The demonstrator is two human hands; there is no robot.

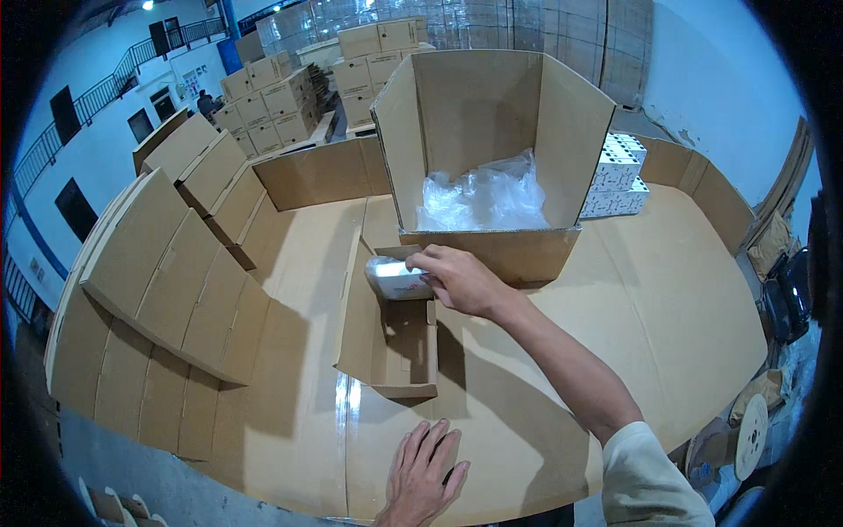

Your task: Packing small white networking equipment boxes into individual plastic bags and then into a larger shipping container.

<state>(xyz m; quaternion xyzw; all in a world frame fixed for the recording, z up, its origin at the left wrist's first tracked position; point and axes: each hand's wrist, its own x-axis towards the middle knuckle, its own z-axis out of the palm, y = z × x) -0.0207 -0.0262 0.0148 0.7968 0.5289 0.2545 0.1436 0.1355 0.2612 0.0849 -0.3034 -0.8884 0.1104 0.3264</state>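
Note:
My right hand (461, 279) grips a small white box wrapped in clear plastic (395, 277), holding it over the far end of a small open cardboard carton (391, 347) that lies on the cardboard-covered table (650, 299). My left hand (423, 476) rests flat on the table near its front edge, fingers spread, just below that carton. Behind the right hand stands a large open cardboard box (492, 140) lying on its side, with crumpled clear plastic film (483, 198) inside it.
Flattened cardboard sheets (167, 281) lean in a stack along the left. Several small white boxes (616, 176) are stacked right of the large box. Pallets of brown cartons (281, 97) stand at the back. A wooden reel (751, 435) lies off the table's right edge.

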